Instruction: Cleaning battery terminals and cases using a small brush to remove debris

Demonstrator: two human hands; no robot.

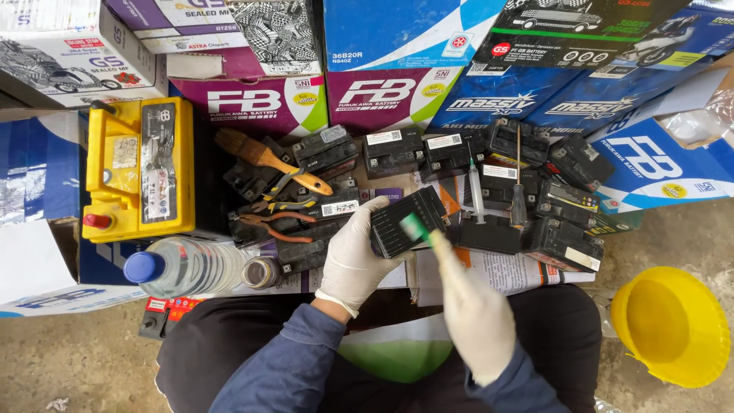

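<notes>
My left hand (353, 252), in a white glove, grips a small black battery (405, 220) and holds it tilted above my lap. My right hand (475, 317), also gloved, holds a green-headed toothbrush (417, 228) with its bristles against the battery's side. That hand is blurred with motion. Both sleeves are blue.
Several small black batteries (497, 180) lie on newspaper ahead, with a screwdriver (518, 195), a syringe (475, 191), pliers (271, 223) and a wooden paintbrush (264, 157). A yellow battery (139, 168) and clear bottle (183, 268) sit left, a yellow funnel (669, 325) right, stacked cartons behind.
</notes>
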